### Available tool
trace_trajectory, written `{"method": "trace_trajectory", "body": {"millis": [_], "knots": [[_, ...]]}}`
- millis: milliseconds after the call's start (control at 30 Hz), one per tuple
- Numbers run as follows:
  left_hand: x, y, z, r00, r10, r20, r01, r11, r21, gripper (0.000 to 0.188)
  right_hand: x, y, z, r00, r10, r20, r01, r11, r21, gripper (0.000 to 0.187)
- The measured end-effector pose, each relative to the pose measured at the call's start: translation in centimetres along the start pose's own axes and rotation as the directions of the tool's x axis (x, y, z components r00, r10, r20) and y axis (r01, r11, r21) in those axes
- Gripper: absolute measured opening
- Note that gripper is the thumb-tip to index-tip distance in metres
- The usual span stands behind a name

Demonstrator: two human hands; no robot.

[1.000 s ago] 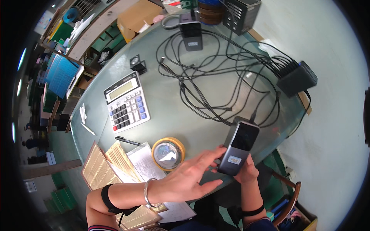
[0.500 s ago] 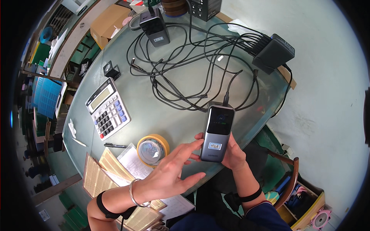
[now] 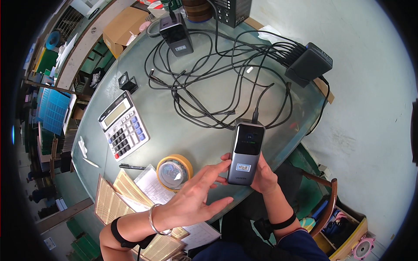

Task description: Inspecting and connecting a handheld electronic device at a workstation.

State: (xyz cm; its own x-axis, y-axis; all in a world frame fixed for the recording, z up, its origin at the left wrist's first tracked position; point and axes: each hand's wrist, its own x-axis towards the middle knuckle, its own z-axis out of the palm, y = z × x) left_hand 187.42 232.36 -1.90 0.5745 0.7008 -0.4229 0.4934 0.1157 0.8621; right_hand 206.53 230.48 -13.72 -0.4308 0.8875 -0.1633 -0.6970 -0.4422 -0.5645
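Observation:
A grey power bank (image 3: 240,173) with a lit dark screen is held in my right hand (image 3: 264,176), which wraps around it from the right and behind. A black cable (image 3: 257,106) is plugged into its top end. My left hand (image 3: 196,193) is open beside its lower left side, thumb spread and index fingertip at its edge; whether the two touch, I cannot tell. Many long black cables (image 3: 198,104) lie in loose loops on the glass table, running to a black multi-port charger (image 3: 309,64) at the right. A second grey power bank (image 3: 177,38) stands at the back with a cable in its top.
On the table (image 3: 174,135) lie a calculator (image 3: 124,126), a yellow tape roll (image 3: 188,166), a black pen (image 3: 132,166) and papers (image 3: 152,185). A small black stand (image 3: 127,81) sits beyond the calculator. A wooden chair (image 3: 329,209) and a drawer (image 3: 348,235) are at right.
The view has shifted slightly, so the table things appear a little lower. My hands and the power bank keep nearly the same pose.

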Motion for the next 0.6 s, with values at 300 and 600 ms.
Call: {"method": "trace_trajectory", "body": {"millis": [300,600], "knots": [[-0.12,-0.21,0.03,1.0,0.026,-0.008,-0.026,0.999,0.018,0.075,-0.11,0.04,-0.28,0.999,0.008,0.051,-0.013,0.996,0.087,0.102],[-0.09,-0.26,-0.04,1.0,0.011,-0.002,-0.011,1.0,0.01,0.076,-0.07,0.14,-0.34,0.999,0.006,0.036,-0.009,0.995,0.098,0.102]]}}
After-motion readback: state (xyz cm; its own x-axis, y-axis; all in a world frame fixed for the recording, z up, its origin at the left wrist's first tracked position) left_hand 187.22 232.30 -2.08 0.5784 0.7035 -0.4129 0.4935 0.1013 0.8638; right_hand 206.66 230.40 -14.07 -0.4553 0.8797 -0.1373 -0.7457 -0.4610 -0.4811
